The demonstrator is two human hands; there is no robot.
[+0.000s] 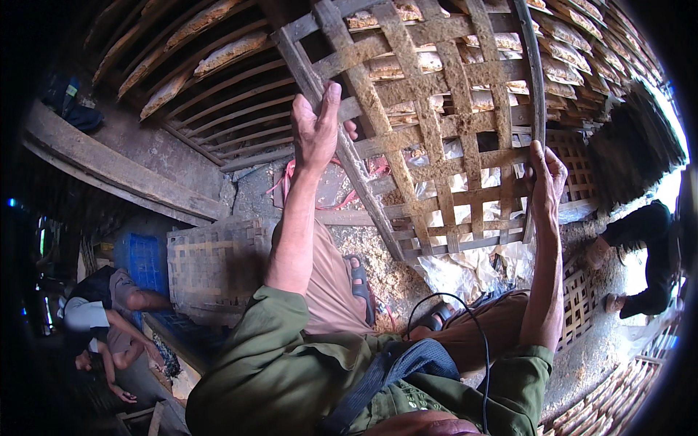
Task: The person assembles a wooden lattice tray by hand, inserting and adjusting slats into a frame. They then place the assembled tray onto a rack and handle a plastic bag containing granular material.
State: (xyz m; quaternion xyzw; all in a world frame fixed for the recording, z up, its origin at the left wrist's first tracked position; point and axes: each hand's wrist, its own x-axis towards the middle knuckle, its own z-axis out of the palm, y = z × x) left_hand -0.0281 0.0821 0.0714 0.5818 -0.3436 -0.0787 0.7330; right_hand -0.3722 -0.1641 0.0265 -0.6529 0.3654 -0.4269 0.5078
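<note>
A woven bamboo lattice tray (462,120) with a wooden frame is raised and tilted in front of me, its open squares showing what lies beyond. My left hand (318,134) is closed around the left frame bar, thumb pointing up along it. On the opposite bar, lower down, my right hand (547,174) grips with its fingers partly hidden behind the wood. Brown crumbs cling to the strips. Nothing lies on the side of the tray facing me.
Wooden racks (240,94) at the far side carry trays of pale, crumbly slabs (231,54). Below my tray lie crumpled clear plastic (465,275) and scattered crumbs. Another lattice tray (211,258) and a blue crate (138,256) stand left. People are at both sides.
</note>
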